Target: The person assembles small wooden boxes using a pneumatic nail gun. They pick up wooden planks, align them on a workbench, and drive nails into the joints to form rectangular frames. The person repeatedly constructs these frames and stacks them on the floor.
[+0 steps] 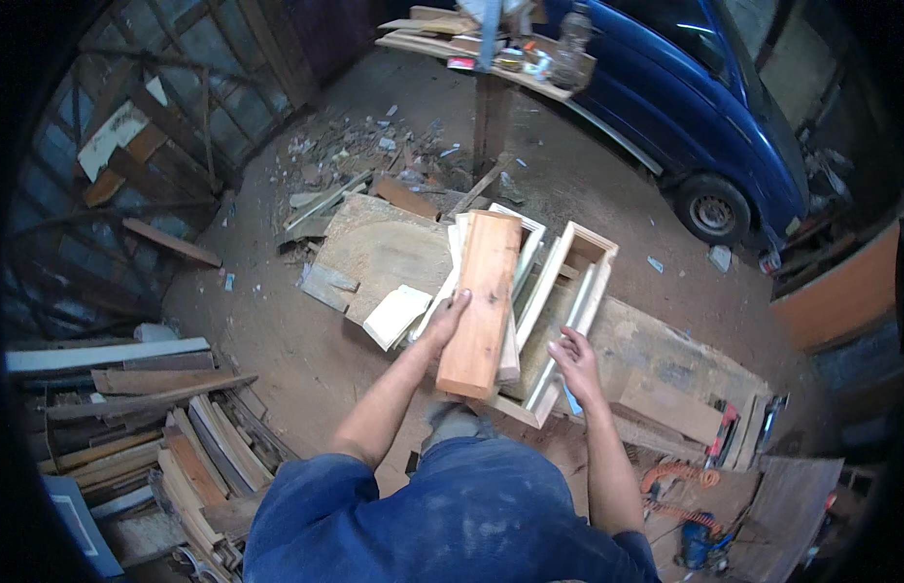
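Observation:
My left hand grips the left edge of a reddish-brown wooden board, thumb on top and the other fingers hidden. The board has bevelled edges and lies lengthwise away from me. To its right stands a long pale wooden box frame with moulded rims. My right hand is at the frame's near right side, fingers apart and slightly bent, with nothing visible in it. Whether it touches the frame I cannot tell. More pale wooden pieces lie under and beside the board.
A dusty low workbench carries the wood. At lower left are stacked planks. An orange coiled hose and a blue tool lie at lower right. A blue vehicle stands beyond, near a cluttered shelf.

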